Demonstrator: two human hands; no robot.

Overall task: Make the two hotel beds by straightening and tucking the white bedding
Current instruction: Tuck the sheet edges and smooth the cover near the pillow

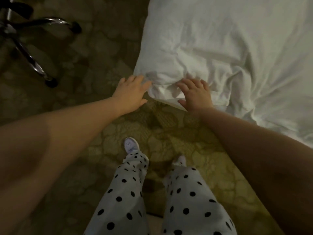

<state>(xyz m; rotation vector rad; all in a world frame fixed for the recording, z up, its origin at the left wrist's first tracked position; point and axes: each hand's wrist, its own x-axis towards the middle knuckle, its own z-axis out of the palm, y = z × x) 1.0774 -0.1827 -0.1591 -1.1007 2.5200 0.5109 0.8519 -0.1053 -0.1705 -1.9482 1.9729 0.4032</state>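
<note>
A bed covered in wrinkled white bedding fills the upper right, and its near corner hangs down toward the floor. My left hand reaches to that corner from the left, with straight fingers touching the fabric edge. My right hand lies flat on the bedding at the corner, fingers spread and pressing down. Below my right palm, a folded white edge of sheet shows. Neither hand grips any cloth. Only one bed is in view.
Patterned green-brown carpet covers the floor. The chrome wheeled base of an office chair stands at the upper left. My legs in polka-dot trousers and light shoes stand in front of the bed corner.
</note>
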